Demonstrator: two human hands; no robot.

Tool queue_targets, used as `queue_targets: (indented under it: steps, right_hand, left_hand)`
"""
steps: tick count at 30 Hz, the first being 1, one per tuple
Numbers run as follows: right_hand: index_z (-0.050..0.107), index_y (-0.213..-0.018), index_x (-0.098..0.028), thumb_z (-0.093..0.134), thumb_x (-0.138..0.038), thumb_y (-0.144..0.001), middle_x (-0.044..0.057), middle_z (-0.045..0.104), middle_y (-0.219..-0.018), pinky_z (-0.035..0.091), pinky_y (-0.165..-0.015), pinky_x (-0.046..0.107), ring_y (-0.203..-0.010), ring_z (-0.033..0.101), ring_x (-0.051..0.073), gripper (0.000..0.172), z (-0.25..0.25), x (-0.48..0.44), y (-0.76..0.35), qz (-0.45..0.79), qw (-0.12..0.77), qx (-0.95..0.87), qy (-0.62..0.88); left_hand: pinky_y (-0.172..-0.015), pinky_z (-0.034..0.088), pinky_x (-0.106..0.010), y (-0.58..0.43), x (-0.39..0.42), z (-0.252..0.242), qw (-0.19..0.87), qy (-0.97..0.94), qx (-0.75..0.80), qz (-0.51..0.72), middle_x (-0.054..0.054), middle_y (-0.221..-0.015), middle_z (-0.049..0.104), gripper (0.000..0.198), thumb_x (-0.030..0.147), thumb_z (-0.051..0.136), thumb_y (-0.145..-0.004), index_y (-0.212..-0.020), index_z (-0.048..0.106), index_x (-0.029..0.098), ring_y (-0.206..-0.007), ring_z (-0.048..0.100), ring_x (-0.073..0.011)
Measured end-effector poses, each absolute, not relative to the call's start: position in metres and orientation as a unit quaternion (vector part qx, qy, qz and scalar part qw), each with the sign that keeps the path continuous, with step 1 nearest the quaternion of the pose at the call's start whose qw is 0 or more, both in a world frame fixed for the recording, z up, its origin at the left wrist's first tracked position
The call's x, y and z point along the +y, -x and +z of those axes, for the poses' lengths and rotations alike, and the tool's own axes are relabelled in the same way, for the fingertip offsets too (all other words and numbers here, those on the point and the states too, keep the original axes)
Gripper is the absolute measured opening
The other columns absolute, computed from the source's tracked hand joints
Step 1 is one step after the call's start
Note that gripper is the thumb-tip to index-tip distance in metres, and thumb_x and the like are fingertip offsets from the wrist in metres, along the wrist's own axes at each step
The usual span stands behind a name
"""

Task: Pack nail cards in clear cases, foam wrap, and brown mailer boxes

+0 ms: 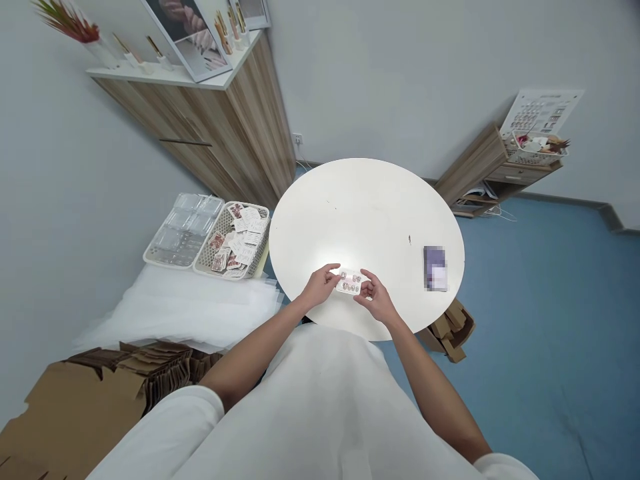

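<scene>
A small white card of press-on nails (349, 282) is held up over the near part of the round white table (360, 200). The nails look pinkish and sit in rows on it. My left hand (320, 287) is closed on the left edge of the card, thumb and index finger at its side. On the opposite edge, my right hand (379, 300) grips the card, with its index finger at the top corner and thumb at the bottom. Both forearms reach in from below.
A purple, blurred-out object (435, 267) lies on the table's right side. Left of the table are a basket of printed cards (265, 230), a basket of clear plastic cases (150, 253), white sheets (185, 303) and flattened cardboard (75, 413). An open carton (453, 330) stands below right.
</scene>
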State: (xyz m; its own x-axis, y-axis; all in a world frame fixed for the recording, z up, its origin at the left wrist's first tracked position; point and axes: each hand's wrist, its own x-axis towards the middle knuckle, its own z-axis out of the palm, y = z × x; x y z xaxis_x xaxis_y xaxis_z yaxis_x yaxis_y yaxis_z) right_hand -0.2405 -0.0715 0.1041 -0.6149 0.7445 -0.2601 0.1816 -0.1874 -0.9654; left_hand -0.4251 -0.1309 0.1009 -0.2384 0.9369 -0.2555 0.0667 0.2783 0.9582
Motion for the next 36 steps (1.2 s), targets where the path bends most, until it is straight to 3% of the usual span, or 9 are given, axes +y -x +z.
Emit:
queue_targets:
  steps: [6, 9, 14, 19, 26, 31, 36]
  right_hand:
    - [0.035, -0.123, -0.028, 0.066, -0.023, -0.063, -0.005, 0.050, -0.073, 0.043, -0.068, 0.031, -0.063, 0.050, 0.010, 0.068, 0.100, -0.064, 0.232, 0.675, 0.223, -0.592, 0.380]
    - [0.035, -0.124, -0.027, 0.065, -0.023, -0.063, -0.005, 0.051, -0.072, 0.043, -0.069, 0.031, -0.065, 0.050, 0.011, 0.068, 0.096, -0.062, 0.230, 0.673, 0.207, -0.607, 0.369]
    - [0.034, -0.125, -0.027, 0.065, -0.024, -0.063, -0.004, 0.049, -0.074, 0.045, -0.068, 0.031, -0.063, 0.049, 0.010, 0.069, 0.089, -0.059, 0.232, 0.648, 0.187, -0.643, 0.364]
    - [0.032, -0.128, -0.029, 0.063, -0.025, -0.065, -0.002, 0.048, -0.084, 0.047, -0.067, 0.031, -0.060, 0.048, 0.009, 0.070, 0.085, -0.054, 0.250, 0.626, 0.144, -0.684, 0.345]
    - [0.029, -0.131, -0.028, 0.055, -0.023, -0.071, 0.000, 0.051, -0.088, 0.047, -0.067, 0.032, -0.061, 0.049, 0.010, 0.066, 0.079, -0.061, 0.310, 0.530, 0.096, -0.769, 0.345]
    - [0.027, -0.130, -0.027, 0.054, -0.023, -0.071, 0.000, 0.052, -0.088, 0.047, -0.063, 0.030, -0.059, 0.049, 0.010, 0.065, 0.067, -0.067, 0.360, 0.512, 0.074, -0.770, 0.374]
    - [0.029, -0.129, -0.025, 0.055, -0.023, -0.070, 0.000, 0.052, -0.088, 0.047, -0.067, 0.029, -0.061, 0.049, 0.011, 0.064, 0.045, -0.063, 0.407, 0.506, 0.045, -0.770, 0.387]
  left_hand:
    - [-0.073, 0.045, -0.028, 0.418, -0.139, 0.100, 0.488, -0.436, 0.635, 0.411, -0.004, -0.092, 0.060, 0.064, 0.033, 0.063, -0.069, -0.127, 0.040, 0.018, -0.070, 0.057, -0.0103]
    - [-0.074, 0.045, -0.028, 0.417, -0.143, 0.101, 0.453, -0.482, 0.646, 0.382, -0.001, -0.090, 0.057, 0.073, 0.030, 0.066, -0.066, -0.131, 0.034, 0.022, -0.068, 0.055, -0.0088]
    - [-0.069, 0.044, -0.025, 0.418, -0.144, 0.103, 0.405, -0.526, 0.662, 0.348, 0.004, -0.075, 0.053, 0.070, 0.027, 0.063, -0.069, -0.132, 0.032, 0.024, -0.065, 0.052, -0.0093]
    - [-0.068, 0.043, -0.024, 0.430, -0.152, 0.098, 0.391, -0.507, 0.687, 0.344, 0.004, -0.074, 0.052, 0.069, 0.026, 0.062, -0.070, -0.132, 0.032, 0.025, -0.066, 0.051, -0.0099]
    - [-0.072, 0.044, -0.029, 0.478, -0.163, 0.081, 0.329, -0.492, 0.736, 0.329, 0.000, -0.083, 0.048, 0.067, 0.021, 0.062, -0.068, -0.130, 0.035, 0.023, -0.070, 0.048, -0.0120]
    - [-0.072, 0.045, -0.030, 0.521, -0.165, 0.065, 0.346, -0.485, 0.737, 0.319, -0.002, -0.090, 0.046, 0.071, 0.020, 0.060, -0.070, -0.133, 0.028, 0.024, -0.070, 0.049, -0.0121]
    - [-0.081, 0.044, -0.032, 0.554, -0.167, 0.043, 0.365, -0.429, 0.757, 0.331, -0.007, -0.102, 0.045, 0.070, 0.020, 0.058, -0.069, -0.132, 0.028, 0.020, -0.089, 0.051, -0.0168]
